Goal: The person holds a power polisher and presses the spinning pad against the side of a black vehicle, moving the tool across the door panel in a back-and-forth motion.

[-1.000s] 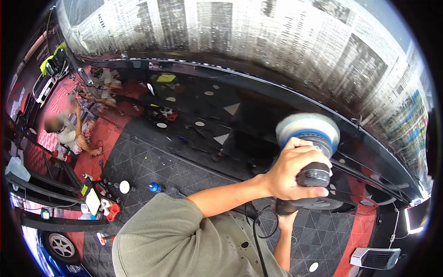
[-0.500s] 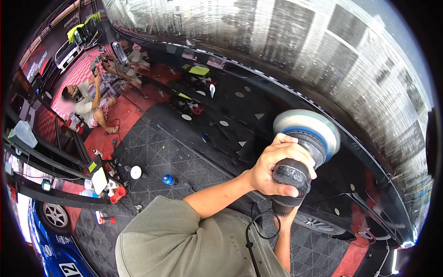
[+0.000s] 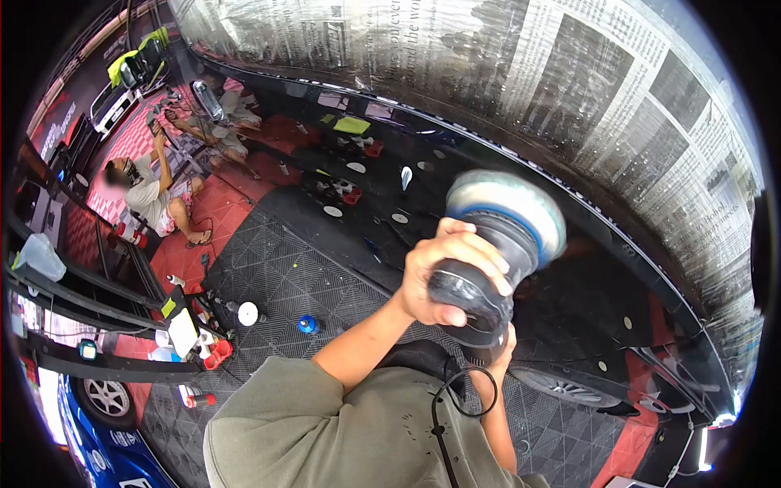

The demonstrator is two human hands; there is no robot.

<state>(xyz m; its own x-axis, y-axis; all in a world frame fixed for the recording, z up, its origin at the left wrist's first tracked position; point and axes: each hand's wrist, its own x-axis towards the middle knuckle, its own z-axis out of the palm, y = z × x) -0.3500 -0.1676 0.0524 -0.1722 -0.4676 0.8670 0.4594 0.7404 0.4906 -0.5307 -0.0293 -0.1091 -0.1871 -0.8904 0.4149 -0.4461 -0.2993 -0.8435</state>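
Note:
A black polisher point(image 3: 468, 291) with a pale round pad point(image 3: 512, 213) and a blue ring is held against the glossy black car door panel point(image 3: 382, 183), close under the window edge. The pad looks smeared by motion. My left hand point(image 3: 455, 268) wraps round the polisher's head, thumb toward me. Below it my right hand point(image 3: 504, 351) is closed on the rear handle, its fingers mostly hidden behind the tool. A black power cord point(image 3: 439, 407) loops from the handle down over my shirt.
Newspaper point(image 3: 561, 81) under clear film covers the window. At left another person point(image 3: 163, 191) crouches on red tiles with a tool. A blue-capped bottle point(image 3: 307, 324), a white round pad point(image 3: 247, 314) and a cart with bottles point(image 3: 181, 332) stand near a blue car point(image 3: 98, 439).
Both hands and the polisher have moved left and slightly up along the door. My view has shifted a little, and the newspaper print is sharper. The other person's arms have moved slightly.

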